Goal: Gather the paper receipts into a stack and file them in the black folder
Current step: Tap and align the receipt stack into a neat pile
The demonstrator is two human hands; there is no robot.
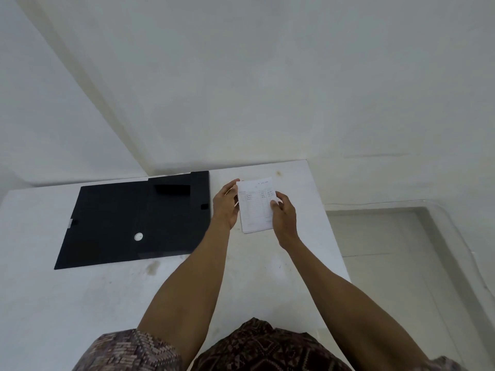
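Black folder (pixel 134 220) lies shut left of held receipts (pixel 255 207); white table (pixel 80 303) beneath.

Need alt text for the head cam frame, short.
Two bare hands hold a small stack of paper receipts between them over a white table, the left hand at its left edge, the right hand at its right edge. A black folder lies flat on the table to the left of the hands.
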